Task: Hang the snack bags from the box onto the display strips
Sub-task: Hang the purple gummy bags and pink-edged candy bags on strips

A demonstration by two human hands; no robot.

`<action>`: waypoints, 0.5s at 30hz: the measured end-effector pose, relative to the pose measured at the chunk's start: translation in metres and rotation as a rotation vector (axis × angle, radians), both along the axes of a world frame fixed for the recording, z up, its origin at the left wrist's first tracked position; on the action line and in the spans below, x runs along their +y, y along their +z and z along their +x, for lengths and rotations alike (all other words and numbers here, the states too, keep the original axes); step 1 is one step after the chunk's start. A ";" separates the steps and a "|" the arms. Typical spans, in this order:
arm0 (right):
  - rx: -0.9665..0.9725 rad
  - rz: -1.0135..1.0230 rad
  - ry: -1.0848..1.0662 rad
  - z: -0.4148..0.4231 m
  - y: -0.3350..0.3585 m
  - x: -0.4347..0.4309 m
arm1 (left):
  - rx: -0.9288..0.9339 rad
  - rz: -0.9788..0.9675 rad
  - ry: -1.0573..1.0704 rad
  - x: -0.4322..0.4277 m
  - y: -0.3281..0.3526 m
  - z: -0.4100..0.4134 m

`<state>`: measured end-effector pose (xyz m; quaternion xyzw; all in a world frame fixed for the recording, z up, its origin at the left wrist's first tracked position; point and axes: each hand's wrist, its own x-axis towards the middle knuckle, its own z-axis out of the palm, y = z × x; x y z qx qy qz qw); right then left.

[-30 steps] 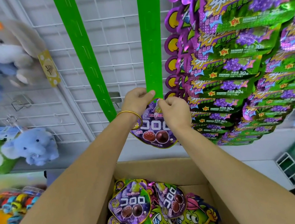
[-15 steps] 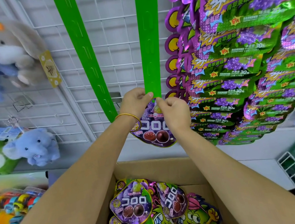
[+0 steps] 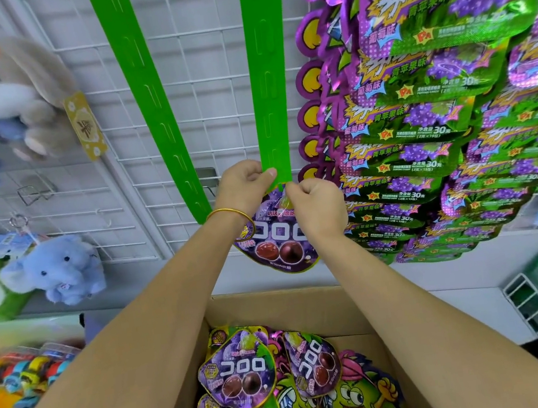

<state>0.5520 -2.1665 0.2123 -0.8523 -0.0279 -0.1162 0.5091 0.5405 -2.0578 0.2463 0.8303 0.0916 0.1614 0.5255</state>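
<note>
Two green display strips hang on the white wire grid. At the bottom end of the right strip (image 3: 272, 99) my left hand (image 3: 244, 186) pinches the strip's tip. My right hand (image 3: 316, 209) pinches the top of a purple grape snack bag (image 3: 279, 247), held right under that tip. The left strip (image 3: 148, 96) hangs bare. Below, an open cardboard box (image 3: 296, 310) holds several more bags, purple ones (image 3: 239, 374) and green cartoon ones (image 3: 350, 396).
Rows of purple-green candy bags (image 3: 449, 116) fill the strips to the right. Plush toys hang at left: a grey rabbit (image 3: 13, 94) and a blue elephant (image 3: 55, 268). Colourful toys (image 3: 19, 380) lie at lower left, a white wire rack (image 3: 530, 302) at lower right.
Both hands stay at the strip's tip with the bag. The right hand has shifted slightly up toward the tip; the view barely moved.
</note>
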 end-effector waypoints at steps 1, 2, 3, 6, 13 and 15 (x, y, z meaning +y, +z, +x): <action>0.000 0.000 0.005 0.000 0.000 0.000 | 0.002 -0.004 0.003 0.000 0.000 0.000; 0.003 -0.004 0.011 0.001 0.000 -0.001 | 0.002 -0.010 0.002 0.000 0.000 0.000; 0.011 -0.011 0.020 0.001 -0.001 -0.001 | 0.005 -0.022 0.000 0.001 0.000 0.000; 0.032 -0.048 0.067 -0.003 -0.009 -0.005 | 0.006 -0.061 0.003 0.002 -0.001 0.000; -0.001 -0.070 0.150 -0.001 -0.023 -0.011 | 0.006 -0.033 -0.030 0.008 -0.012 -0.010; -0.003 -0.089 0.158 -0.001 -0.025 -0.011 | 0.007 -0.013 -0.081 0.011 -0.014 -0.017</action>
